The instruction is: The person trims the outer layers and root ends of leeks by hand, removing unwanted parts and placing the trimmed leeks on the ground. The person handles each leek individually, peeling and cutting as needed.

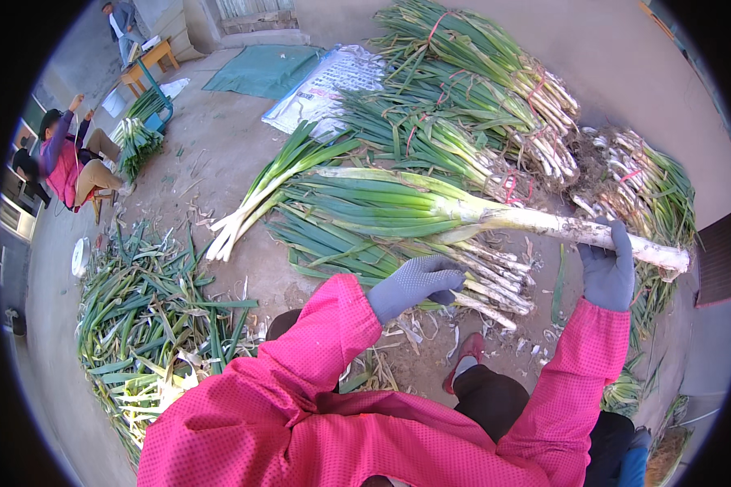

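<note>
My right hand (609, 268), in a grey glove, is shut around the white shank of a large leek-like green onion (560, 223) near its root end. The stalk is held up across the view, its green leaves fanning out to the left. My left hand (423, 285), also gloved, is below the stalk with its fingers curled; whether they grip anything is unclear. Under and beyond it lies a loose bunch of unpeeled green onions (487, 277) on the ground. Several cleaned green onions (243, 210) with bright white shanks lie to the left.
Tied bundles of green onions (463, 115) are piled by the wall, with another bundle (639, 176) at right. Stripped leaves (152, 304) form a heap at left. A printed white sack (329, 91) and green sheet (265, 70) lie behind. A seated person (67, 158) works at far left; another stands behind.
</note>
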{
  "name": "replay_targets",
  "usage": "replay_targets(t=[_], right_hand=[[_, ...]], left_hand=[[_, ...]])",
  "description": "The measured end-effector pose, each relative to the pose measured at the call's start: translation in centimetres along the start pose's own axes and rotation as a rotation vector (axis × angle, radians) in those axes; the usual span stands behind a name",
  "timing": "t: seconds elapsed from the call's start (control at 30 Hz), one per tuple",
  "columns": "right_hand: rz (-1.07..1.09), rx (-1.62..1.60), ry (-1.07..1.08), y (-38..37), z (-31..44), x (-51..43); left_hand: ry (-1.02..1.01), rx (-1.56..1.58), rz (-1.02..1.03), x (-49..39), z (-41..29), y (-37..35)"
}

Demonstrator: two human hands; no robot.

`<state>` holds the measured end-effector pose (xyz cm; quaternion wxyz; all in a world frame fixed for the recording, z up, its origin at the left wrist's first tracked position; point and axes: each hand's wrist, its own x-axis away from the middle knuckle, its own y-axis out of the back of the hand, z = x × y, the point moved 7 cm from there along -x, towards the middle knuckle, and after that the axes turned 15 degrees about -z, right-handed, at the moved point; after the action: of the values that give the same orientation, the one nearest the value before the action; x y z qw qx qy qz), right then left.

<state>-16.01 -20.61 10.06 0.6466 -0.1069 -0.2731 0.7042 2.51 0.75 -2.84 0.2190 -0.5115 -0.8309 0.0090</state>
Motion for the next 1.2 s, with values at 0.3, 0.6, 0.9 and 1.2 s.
replay_targets(t=[0.3,0.6,0.9,1.2], right_hand=[[-0.1,-0.148,-0.128,4.9,-4.5,4.2],[0.02,-0.156,-0.53,2.2,-16.9,5.1],[-0.085,-0.075,-0.418,4.9,-17.0,3.6],[0.038,0.048,-0.375,3.1,-17.4,5.5]], left_hand=[[-0.04,0.928,0.149,-1.8,0.9,-1.8],[0.092,0.532,-0.186,-3.9,1.3,0.4],[-0.255,0.092,-0.476,-3.9,-1.9,0.7],[-0.252,0.691,-0.014,-3.3,-2.4,-2.3]])
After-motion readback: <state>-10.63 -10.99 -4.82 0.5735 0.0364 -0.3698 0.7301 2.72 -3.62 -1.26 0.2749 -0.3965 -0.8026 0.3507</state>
